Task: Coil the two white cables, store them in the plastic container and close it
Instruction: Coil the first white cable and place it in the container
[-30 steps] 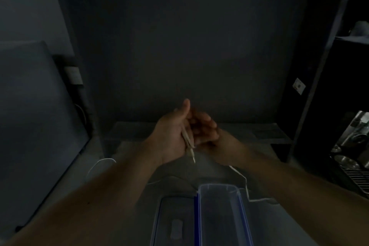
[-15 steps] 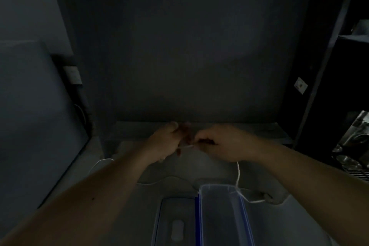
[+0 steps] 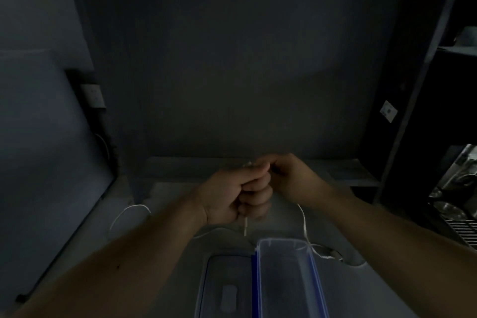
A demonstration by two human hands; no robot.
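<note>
**Head view: cable wound between two raised hands, box open below**

Nearest, the plastic container (image 3: 286, 279) lying open and seemingly empty, its lid (image 3: 227, 289) folded out flat to the left, blue-edged; ready to receive coils, nothing barring its mouth. Just beyond, on the grey table (image 3: 374, 292), loose white cable (image 3: 304, 224) draped over the box's far right corner, likely to snag there when pulled. Farther left, another white loop (image 3: 129, 212) lying slack, untouched; whether a second cable, unclear. Above, left hand (image 3: 232, 196) fisted around gathered cable, one end (image 3: 245, 227) dangling beneath. Right hand (image 3: 289, 178) touching it, fingertips pinched at a strand, probably feeding the next turn. Behind, dark wall (image 3: 232, 59); shelving (image 3: 438, 137) at right, well apart.
</note>
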